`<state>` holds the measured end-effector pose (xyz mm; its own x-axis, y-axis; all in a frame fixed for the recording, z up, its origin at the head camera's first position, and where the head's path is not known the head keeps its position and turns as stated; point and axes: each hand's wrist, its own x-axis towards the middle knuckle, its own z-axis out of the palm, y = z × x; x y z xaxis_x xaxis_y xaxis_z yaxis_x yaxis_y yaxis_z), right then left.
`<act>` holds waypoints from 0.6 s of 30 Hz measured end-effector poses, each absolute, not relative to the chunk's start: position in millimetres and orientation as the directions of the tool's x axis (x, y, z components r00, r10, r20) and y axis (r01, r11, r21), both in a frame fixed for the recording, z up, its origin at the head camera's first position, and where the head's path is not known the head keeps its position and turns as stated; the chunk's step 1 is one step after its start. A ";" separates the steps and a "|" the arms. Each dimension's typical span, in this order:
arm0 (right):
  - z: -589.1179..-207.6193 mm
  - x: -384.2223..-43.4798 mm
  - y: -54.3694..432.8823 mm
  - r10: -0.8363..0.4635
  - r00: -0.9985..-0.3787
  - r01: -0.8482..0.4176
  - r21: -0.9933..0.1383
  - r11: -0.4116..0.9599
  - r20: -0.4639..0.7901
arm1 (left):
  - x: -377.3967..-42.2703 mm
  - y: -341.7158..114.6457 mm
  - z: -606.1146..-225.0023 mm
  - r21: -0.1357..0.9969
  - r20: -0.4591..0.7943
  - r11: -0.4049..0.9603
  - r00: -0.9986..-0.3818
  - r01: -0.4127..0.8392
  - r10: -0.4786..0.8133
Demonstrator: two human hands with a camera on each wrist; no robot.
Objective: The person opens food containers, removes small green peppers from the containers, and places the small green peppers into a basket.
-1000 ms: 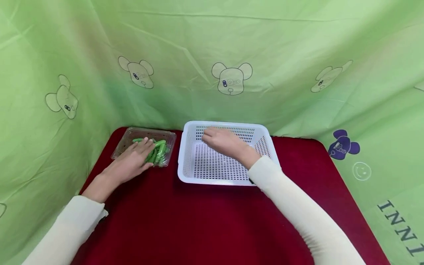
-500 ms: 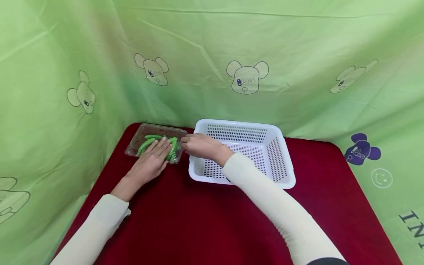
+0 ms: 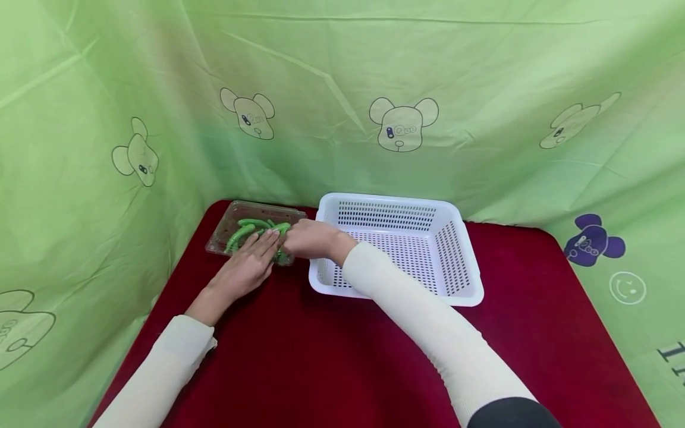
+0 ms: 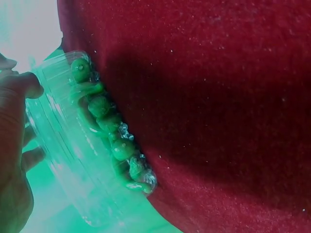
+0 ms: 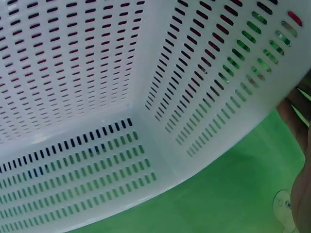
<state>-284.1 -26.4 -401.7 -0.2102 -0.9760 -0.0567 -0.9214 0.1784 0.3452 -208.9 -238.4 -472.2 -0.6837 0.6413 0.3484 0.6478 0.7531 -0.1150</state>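
White sleeves (image 3: 160, 371) extend over a table (image 3: 299, 356) covered in deep red. The left hand (image 3: 243, 270) lies with fingers straight across green vegetables (image 3: 239, 234) in a clear plastic container (image 3: 227, 230), at the table's far left. The right hand (image 3: 316, 239) is at the container's right end, fingers curled; their tips are hidden, so whether they grip a vegetable cannot be told. Just beside the container stands a white perforated basket (image 3: 385, 214), the right sleeve crossing its near rim. Behind, green fabric (image 3: 321, 71) printed with bear faces (image 3: 402, 131) hangs around the table.
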 end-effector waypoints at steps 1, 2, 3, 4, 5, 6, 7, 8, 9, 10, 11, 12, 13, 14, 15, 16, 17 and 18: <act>-402.8 -283.6 -27.8 -0.980 -0.189 -0.918 0.364 0.156 -0.059 | -209.0 -239.0 -472.5 -0.114 0.347 0.749 -0.680 0.653 0.646; -404.0 -283.2 -29.2 -0.984 -0.168 -0.918 0.375 0.133 -0.063 | -209.3 -239.8 -472.7 -0.110 0.347 0.744 -0.676 0.659 0.650; -405.1 -282.8 -30.4 -0.987 -0.147 -0.918 0.380 0.111 -0.068 | -209.6 -240.8 -473.1 -0.103 0.348 0.739 -0.672 0.666 0.654; -406.1 -282.4 -31.5 -0.989 -0.127 -0.921 0.379 0.090 -0.073 | -210.0 -241.8 -473.4 -0.093 0.351 0.733 -0.667 0.673 0.657; -407.0 -282.2 -32.3 -0.991 -0.111 -0.925 0.373 0.074 -0.078 | -210.4 -242.8 -473.7 -0.082 0.357 0.726 -0.660 0.682 0.660; -407.6 -282.0 -32.9 -0.991 -0.100 -0.931 0.361 0.062 -0.086 | -210.8 -243.8 -474.1 -0.072 0.366 0.719 -0.652 0.692 0.664; -408.4 -282.1 -33.3 -0.992 -0.091 -0.935 0.350 0.053 -0.093 | -211.3 -245.0 -474.4 -0.062 0.375 0.710 -0.643 0.701 0.667; -408.9 -282.2 -33.5 -0.991 -0.087 -0.939 0.341 0.047 -0.101 | -212.1 -246.0 -474.8 -0.053 0.386 0.702 -0.633 0.710 0.671; -409.2 -282.3 -33.5 -0.991 -0.085 -0.943 0.331 0.045 -0.107 | -212.8 -247.1 -475.3 -0.046 0.397 0.693 -0.623 0.719 0.674; -409.5 -282.6 -33.7 -0.990 -0.082 -0.946 0.323 0.042 -0.113 | -213.6 -248.1 -475.5 -0.041 0.409 0.684 -0.612 0.728 0.677; -409.6 -282.8 -33.8 -0.990 -0.077 -0.948 0.317 0.037 -0.117 | -214.4 -248.9 -476.1 -0.035 0.418 0.678 -0.606 0.734 0.677; -409.7 -283.1 -33.9 -0.990 -0.069 -0.951 0.309 0.028 -0.121 | -215.4 -249.7 -476.6 -0.025 0.428 0.672 -0.599 0.740 0.677; -409.6 -283.4 -34.1 -0.990 -0.056 -0.954 0.301 0.016 -0.126 | -216.1 -250.5 -477.0 -0.014 0.434 0.667 -0.597 0.745 0.675; -409.8 -283.7 -34.1 -0.991 -0.045 -0.956 0.294 0.005 -0.129 | -216.8 -251.1 -477.7 -0.002 0.440 0.665 -0.596 0.747 0.672; -409.9 -283.9 -34.4 -0.991 -0.033 -0.959 0.285 -0.006 -0.131 | -217.4 -251.6 -478.5 0.012 0.446 0.663 -0.597 0.749 0.667; -410.2 -284.2 -34.7 -0.991 -0.022 -0.960 0.279 -0.016 -0.134 | -217.8 -251.8 -479.2 0.032 0.450 0.662 -0.602 0.749 0.659; -410.5 -284.3 -34.9 -0.991 -0.013 -0.962 0.272 -0.025 -0.136 | -218.0 -251.9 -480.2 0.056 0.453 0.662 -0.610 0.747 0.650; -411.0 -284.4 -34.9 -0.990 -0.010 -0.964 0.265 -0.028 -0.139 | -218.0 -251.7 -481.2 0.079 0.459 0.663 -0.617 0.745 0.639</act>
